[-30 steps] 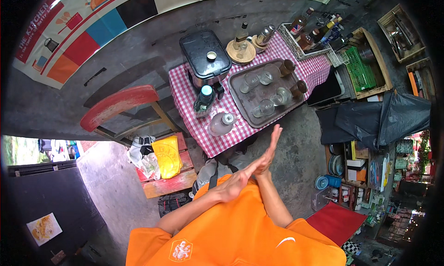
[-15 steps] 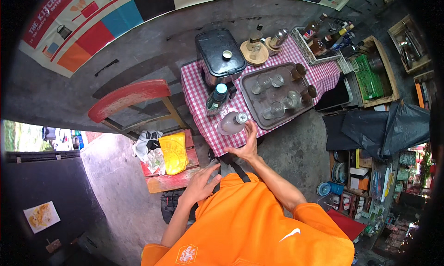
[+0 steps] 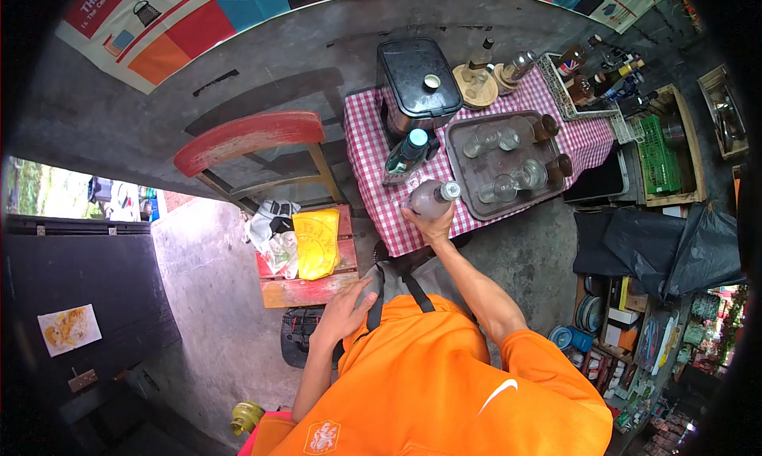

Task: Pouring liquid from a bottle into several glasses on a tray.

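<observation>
My right hand is wrapped round the lower body of a clear, frosted-looking glass bottle with a pale cap. The bottle is at the near edge of a table under a red-and-white checked cloth; whether its base touches the cloth I cannot tell. Just behind it stands a darker bottle with a light blue top. A brown tray with several drinking glasses lies to its right. My left hand hangs near my waist, fingers stretched out and holding nothing.
A black lidded bin stands at the table's back left, beside round wooden boards. A wire basket of bottles is at the back right. Left of the table is a red wooden chair with a yellow cloth on its seat.
My right hand has closed round the frosted bottle, which it was open beside before. The view has shifted, so the table appears farther right. My left hand stays near my waist.
</observation>
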`<state>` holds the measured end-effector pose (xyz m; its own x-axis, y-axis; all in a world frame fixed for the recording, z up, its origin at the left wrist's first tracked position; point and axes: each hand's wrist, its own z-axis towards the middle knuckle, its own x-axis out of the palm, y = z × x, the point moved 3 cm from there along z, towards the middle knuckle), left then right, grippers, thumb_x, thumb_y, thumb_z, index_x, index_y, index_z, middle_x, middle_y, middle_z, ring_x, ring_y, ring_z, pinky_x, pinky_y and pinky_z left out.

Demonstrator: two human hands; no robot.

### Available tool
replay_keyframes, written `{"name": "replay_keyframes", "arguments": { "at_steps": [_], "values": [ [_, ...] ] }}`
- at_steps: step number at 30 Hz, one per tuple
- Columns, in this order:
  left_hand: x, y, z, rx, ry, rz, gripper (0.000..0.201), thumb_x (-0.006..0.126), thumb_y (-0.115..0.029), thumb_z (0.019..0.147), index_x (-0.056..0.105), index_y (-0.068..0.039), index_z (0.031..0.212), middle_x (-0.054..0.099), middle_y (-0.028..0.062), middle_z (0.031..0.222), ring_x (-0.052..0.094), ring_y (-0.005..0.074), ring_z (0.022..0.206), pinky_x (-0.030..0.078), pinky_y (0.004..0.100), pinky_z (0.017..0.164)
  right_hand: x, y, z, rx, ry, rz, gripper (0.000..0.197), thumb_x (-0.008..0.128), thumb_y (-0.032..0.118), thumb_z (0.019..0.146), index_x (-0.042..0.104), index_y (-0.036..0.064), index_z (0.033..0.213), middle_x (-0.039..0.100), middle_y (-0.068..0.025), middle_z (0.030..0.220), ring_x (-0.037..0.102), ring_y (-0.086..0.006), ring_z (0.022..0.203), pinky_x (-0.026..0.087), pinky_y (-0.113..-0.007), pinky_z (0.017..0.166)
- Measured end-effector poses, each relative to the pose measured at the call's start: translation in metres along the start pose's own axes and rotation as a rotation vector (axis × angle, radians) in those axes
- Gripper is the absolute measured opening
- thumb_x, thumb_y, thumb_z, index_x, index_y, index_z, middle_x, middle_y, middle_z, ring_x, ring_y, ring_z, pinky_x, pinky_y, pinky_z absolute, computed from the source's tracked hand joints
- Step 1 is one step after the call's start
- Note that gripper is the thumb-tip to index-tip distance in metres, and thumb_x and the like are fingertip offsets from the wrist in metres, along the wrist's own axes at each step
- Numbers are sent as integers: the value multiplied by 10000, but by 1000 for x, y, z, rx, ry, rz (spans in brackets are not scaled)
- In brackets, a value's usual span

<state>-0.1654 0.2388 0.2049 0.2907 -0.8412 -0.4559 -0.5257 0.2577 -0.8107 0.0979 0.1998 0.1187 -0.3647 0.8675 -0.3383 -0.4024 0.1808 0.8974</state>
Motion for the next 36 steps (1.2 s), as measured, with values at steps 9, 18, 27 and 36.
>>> {"name": "replay_keyframes", "arguments": {
  "at_steps": [9,18,27,36],
  "values": [
    [38,107,9,-271,-103,-159,490,441,-418,928,532,-9,1183,597,224,1073,567,306,1050,427,364,886,-21,18,6,-66,191,15,694,827,209,529,478,15,1097,595,-123,967,611,-247,868,506,-367,768],
    [204,339,-89,-700,-245,-598,514,432,-458,911,583,21,1020,609,250,987,601,350,951,436,392,809,-114,30,1,35,372,-12,761,831,242,473,507,-5,1116,630,-133,971,630,-234,885,497,-345,806],
    [229,320,-114,-652,-243,-586,418,496,-394,897,599,-10,1029,640,183,954,618,264,903,448,341,804,-160,-44,-19,392,579,-382,706,809,247,473,528,33,1085,650,-146,952,632,-291,899,493,-374,810],
    [211,308,-73,-607,-303,-662,334,499,-300,912,599,-27,1077,655,140,965,617,197,907,449,296,813,-154,-56,-25,565,711,-493,651,787,264,468,549,31,1028,639,-181,971,614,-319,937,482,-383,832]
  ]
}}
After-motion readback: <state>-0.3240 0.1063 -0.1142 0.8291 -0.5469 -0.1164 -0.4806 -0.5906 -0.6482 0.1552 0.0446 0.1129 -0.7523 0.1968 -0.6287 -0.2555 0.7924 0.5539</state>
